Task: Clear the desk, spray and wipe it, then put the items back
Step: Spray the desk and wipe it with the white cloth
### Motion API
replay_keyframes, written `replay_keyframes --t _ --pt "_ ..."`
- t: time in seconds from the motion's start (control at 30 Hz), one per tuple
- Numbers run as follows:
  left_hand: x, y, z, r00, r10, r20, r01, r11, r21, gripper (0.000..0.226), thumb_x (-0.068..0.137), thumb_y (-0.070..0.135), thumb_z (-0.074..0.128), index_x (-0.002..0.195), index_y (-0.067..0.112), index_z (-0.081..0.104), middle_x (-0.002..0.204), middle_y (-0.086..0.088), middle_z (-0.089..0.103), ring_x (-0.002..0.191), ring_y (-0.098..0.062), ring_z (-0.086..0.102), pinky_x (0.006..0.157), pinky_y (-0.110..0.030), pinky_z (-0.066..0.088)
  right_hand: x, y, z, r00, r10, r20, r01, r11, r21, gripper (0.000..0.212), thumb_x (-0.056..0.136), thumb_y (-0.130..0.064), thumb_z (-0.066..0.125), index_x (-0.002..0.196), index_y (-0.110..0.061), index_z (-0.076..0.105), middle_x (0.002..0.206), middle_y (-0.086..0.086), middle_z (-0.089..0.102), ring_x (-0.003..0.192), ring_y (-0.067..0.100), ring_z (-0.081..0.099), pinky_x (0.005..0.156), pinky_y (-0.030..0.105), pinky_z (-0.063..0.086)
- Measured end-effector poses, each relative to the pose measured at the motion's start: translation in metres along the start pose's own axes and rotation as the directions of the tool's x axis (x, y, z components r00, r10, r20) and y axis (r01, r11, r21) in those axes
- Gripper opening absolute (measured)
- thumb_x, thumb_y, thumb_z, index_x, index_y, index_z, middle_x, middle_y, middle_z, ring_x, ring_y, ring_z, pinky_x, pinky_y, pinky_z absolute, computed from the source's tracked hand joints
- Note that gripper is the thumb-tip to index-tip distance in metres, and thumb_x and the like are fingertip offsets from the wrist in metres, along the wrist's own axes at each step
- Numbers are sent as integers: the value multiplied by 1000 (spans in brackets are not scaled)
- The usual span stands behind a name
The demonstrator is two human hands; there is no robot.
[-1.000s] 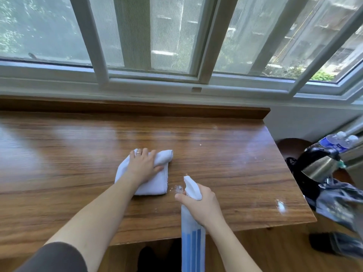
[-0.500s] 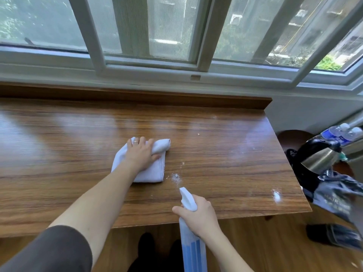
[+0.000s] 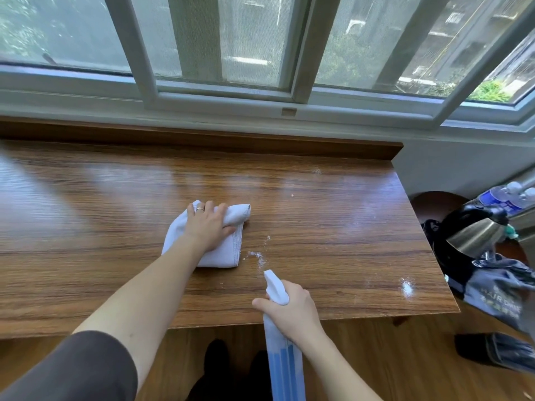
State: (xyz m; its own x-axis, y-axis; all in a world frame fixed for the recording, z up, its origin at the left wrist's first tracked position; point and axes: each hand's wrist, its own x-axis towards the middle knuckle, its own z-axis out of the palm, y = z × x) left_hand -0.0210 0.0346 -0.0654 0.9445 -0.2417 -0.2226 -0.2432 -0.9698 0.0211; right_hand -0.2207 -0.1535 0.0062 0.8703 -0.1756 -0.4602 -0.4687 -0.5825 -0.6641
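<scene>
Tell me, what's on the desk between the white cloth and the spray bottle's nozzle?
A little patch of white spray droplets on bare wood, between the cloth and the spray bottle, in the head view.

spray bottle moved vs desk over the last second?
Yes. The spray bottle, gripped by the right hand, has pulled back toward the desk's near edge; its nozzle was beside the spray droplets before.

wooden desk (image 3: 318,215) | white cloth (image 3: 223,256) lying on it | spray droplets (image 3: 406,286)
</scene>
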Motion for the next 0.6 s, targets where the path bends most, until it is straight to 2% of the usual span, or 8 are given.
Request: replay_keyframes --t 0.1,0.2,0.37,0.6 --pt "-2 1 -1 1000 4 0 -4 1000 -5 62 91 66 40 136 24 35 132 -9 43 127 -36 40 113 -55 19 1 0 0 1000 -14 5 14 1000 -25 43 74 -55 72 69 -18 51 66 -6 51 59 8 45 57 25 37" --pt "-4 1 0 1000 11 4 -11 1000 -6 62 92 66 39 138 24 34 134 -9 42 128 -36 40 113 -55 18 1 0 0 1000 -3 -8 3 1000 -18 48 72 -57 73 76 -11 59 68 -6 55 61 9 48 58 25 39" --pt "-7 1 0 1000 13 8 -13 1000 -16 60 92 65 40 135 24 35 133 -10 43 127 -36 41 112 -54 19 1 -3 0 1000 -21 -1 21 999 -28 46 69 -59 74 81 -16 62 74 -5 60 63 8 51 58 24 40" --pt "-14 5 2 997 31 -72 -33 999 -27 55 92 65 39 126 22 46 121 -9 52 120 -35 45 101 -53 29 -2 -4 -4 999 -32 -34 32 999 21 44 70 -57 75 78 -17 60 69 -7 55 60 7 47 57 22 39"
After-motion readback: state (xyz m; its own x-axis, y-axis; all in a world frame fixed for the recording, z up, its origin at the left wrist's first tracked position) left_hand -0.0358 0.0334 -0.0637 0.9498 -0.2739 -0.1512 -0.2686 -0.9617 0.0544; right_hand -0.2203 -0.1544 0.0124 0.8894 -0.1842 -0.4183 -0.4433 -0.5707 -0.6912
